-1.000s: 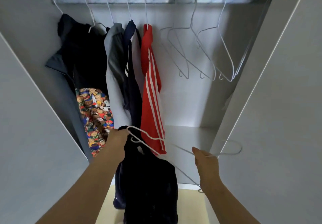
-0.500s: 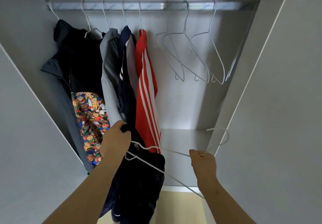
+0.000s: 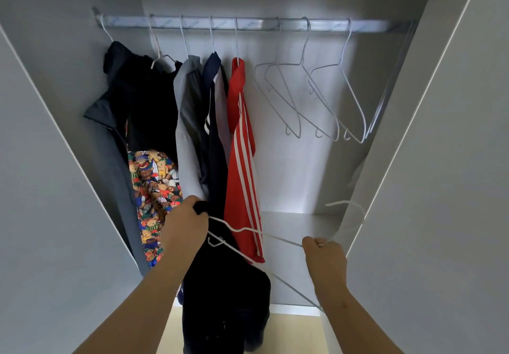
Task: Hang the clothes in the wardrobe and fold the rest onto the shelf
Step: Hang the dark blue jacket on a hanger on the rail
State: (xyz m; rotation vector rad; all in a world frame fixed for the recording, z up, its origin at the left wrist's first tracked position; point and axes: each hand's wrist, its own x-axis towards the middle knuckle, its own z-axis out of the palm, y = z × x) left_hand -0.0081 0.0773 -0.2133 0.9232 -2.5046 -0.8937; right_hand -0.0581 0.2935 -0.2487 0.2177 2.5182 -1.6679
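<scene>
Wardrobe (image 3: 303, 161) open; left hand (image 3: 185, 225), right hand (image 3: 325, 254) carry hanger (image 3: 283, 240), dark garment (image 3: 225, 298) slightly higher.

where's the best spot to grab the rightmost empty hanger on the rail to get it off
Pinch the rightmost empty hanger at its neck, just under the hook where the shoulder wires meet, coming from the front and below. Its hook sits over the rail, so it has to lift up, and the neighbouring hanger crowds its left arm.

Soft, even light; the back wall (image 3: 292, 161) glows brightest just above the shelf (image 3: 297, 224), and the rail (image 3: 248, 24) shines faintly. The 2 doors (image 3: 446, 188) bend at the edges; my hanger's hook (image 3: 347, 204) is blurred.
</scene>
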